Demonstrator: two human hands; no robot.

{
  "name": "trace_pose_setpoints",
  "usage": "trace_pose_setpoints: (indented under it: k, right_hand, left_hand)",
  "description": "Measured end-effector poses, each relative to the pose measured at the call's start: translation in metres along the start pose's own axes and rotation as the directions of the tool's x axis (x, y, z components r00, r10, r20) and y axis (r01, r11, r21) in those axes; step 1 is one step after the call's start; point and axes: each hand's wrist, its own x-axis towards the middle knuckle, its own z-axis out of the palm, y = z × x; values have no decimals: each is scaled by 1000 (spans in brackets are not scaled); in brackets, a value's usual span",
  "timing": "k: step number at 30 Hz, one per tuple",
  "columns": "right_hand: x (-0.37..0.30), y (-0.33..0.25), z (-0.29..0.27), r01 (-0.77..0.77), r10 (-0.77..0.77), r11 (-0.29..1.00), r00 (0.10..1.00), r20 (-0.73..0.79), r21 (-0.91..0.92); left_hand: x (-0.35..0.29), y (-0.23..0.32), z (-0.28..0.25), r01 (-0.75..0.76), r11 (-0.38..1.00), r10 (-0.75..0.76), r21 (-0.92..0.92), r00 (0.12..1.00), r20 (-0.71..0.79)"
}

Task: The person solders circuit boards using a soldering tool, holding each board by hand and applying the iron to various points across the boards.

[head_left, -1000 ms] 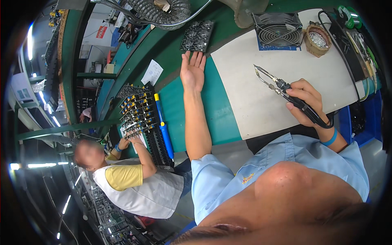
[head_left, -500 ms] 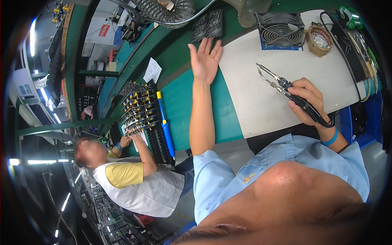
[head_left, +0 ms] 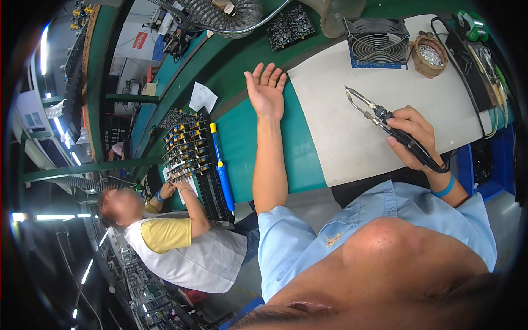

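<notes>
My right hand (head_left: 413, 136) is closed around the black handle of a soldering iron (head_left: 400, 132). A second thin metal tube runs beside its tip, and both point up and left above a pale sheet (head_left: 335, 140). A black cable trails from the handle past my wrist. My left hand (head_left: 267, 94) is open, palm up and fingers loosely curled, with nothing in it. It hovers at the pale sheet's left edge. Beyond its fingertips lies a dark panel covered in small parts (head_left: 290, 26), apart from the hand.
A fan with a wire guard (head_left: 379, 47) and a small basket of shiny bits (head_left: 430, 55) stand at the back right. A green solder spool (head_left: 474, 26) is beyond. On the left, a co-worker (head_left: 181, 236) handles racked circuit boards (head_left: 187, 146) beside a blue desoldering pump (head_left: 224, 187).
My left hand has drawn back toward me from the dark panel. The panel, blurred before, now lies sharp, slightly farther right. My right hand and the soldering iron have stayed nearly still.
</notes>
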Motion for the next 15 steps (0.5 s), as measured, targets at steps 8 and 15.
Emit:
trace_pose_setpoints:
  k: [8, 15]
  right_hand:
    - [4, -3, 0, -6, 6, 1000, 1000, 1, 14]
    - [2, -4, 1, 22, -22, 999, 1000, 3, 32]
  left_hand:
    - [2, 27, 7, -470, 785, 565, 403, 810, -157]
    - [20, 235, 35, -827, 343, 939, 445, 320, -129]
